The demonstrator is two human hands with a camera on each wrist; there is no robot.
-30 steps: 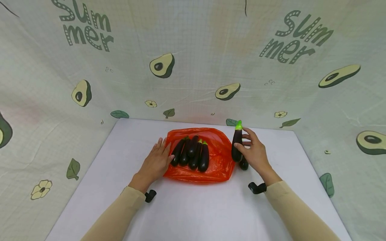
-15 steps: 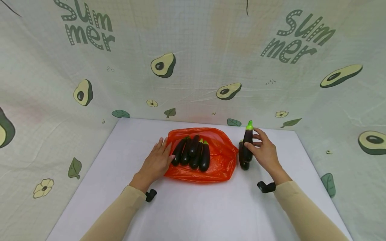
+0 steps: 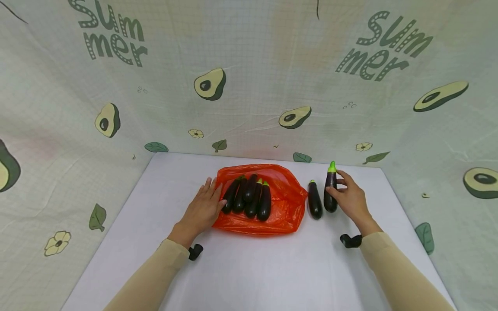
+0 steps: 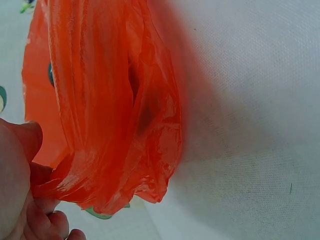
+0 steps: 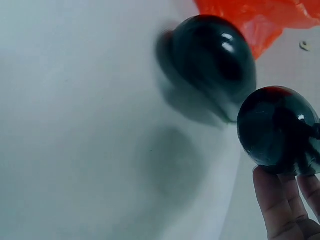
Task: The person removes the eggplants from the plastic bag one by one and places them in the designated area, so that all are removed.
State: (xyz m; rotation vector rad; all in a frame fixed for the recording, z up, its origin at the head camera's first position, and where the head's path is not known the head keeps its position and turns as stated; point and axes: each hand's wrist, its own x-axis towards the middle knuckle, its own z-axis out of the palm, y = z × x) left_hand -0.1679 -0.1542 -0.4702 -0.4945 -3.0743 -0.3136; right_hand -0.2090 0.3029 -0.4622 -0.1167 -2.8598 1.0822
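Observation:
My left hand (image 3: 202, 207) holds the left edge of a red plastic bag (image 3: 285, 211). In the left wrist view the bag's film (image 4: 100, 125) is gathered between thumb and fingers. Several dark eggplants (image 3: 250, 190) with green stem ends lie side by side in the bag. My right hand (image 3: 352, 198) grips another eggplant (image 3: 330, 192) between thumb and fingers, green end away from me. The right wrist view shows the held eggplant's (image 5: 275, 127) round end above the table, its shadow apart from it. Left of it a loose eggplant (image 3: 315, 201) lies beside the bag.
A white table (image 3: 264, 272) carries everything, with bare surface in front of the bag and at both sides. Behind it hangs a pale cloth (image 3: 249, 86) printed with avocados, leaves and lettering.
My right hand has moved right with its eggplant, from above the bag's right edge past the loose eggplant, which now shows fully. My left hand has stayed at the bag.

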